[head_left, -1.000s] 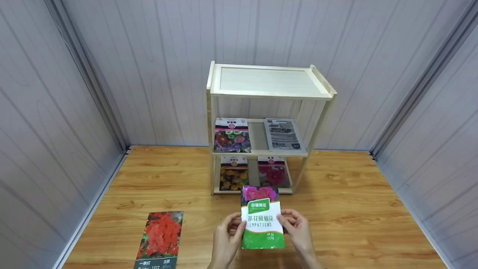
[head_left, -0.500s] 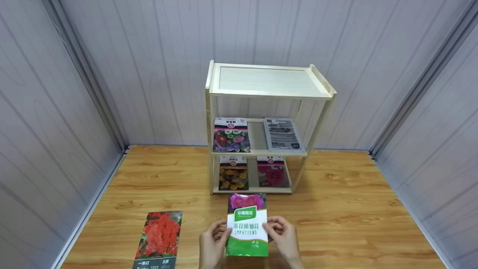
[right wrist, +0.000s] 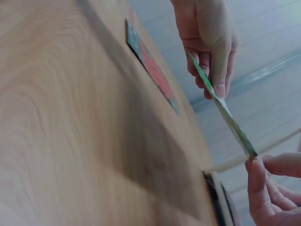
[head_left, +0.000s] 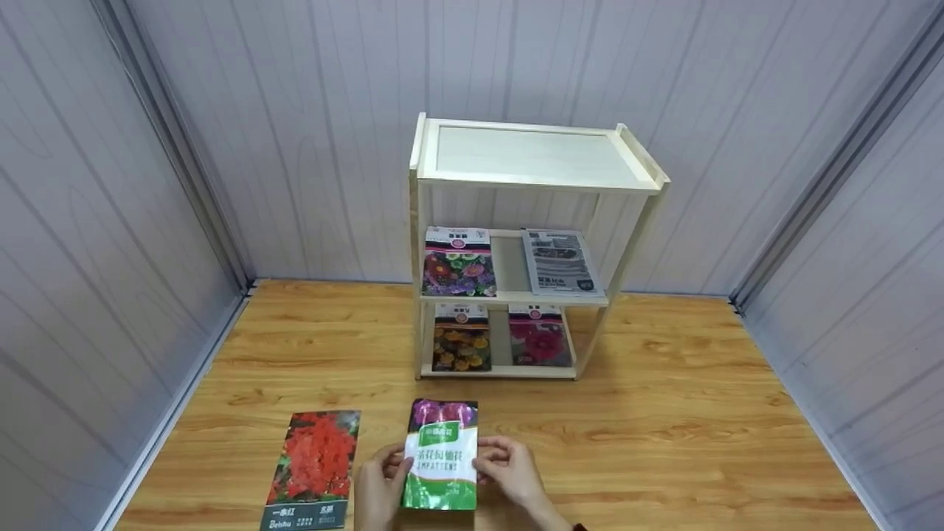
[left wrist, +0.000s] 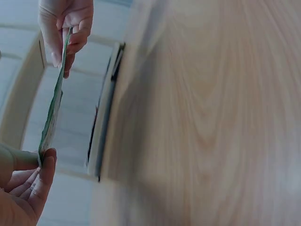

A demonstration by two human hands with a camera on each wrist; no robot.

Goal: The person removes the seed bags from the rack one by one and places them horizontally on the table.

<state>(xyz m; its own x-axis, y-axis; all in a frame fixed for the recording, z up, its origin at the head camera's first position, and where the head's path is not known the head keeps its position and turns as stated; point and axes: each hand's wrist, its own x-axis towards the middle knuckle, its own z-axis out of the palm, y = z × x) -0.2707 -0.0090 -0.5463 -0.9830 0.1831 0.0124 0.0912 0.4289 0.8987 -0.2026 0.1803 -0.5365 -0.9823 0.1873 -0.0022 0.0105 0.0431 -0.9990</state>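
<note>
A seed packet (head_left: 441,457) with pink flowers, a white middle and a green bottom is held up over the table between both hands. My left hand (head_left: 381,483) pinches its left edge between thumb and fingers. The right hand (head_left: 512,472) pinches the opposite edge. In the left wrist view the packet (left wrist: 55,99) shows edge-on, clear of the wood surface. The right wrist view also shows the thin packet (right wrist: 223,108) side-on between the two hands. Left of the hands, a seed packet with red flowers (head_left: 316,457) lies face up on the table.
A pale wooden shelf rack (head_left: 535,155) stands at the back of the wooden table (head_left: 686,413). Its middle tier bears a mixed-flower packet (head_left: 459,265) and a grey printed packet (head_left: 560,262). Below are a yellow-flower packet (head_left: 462,346) and a magenta-flower packet (head_left: 540,339). Panel walls enclose the table.
Both hands have moved left and towards the front with the green-and-white packet, nearer to the red-flower packet. The view has shifted slightly. The rack's packets stay in place.
</note>
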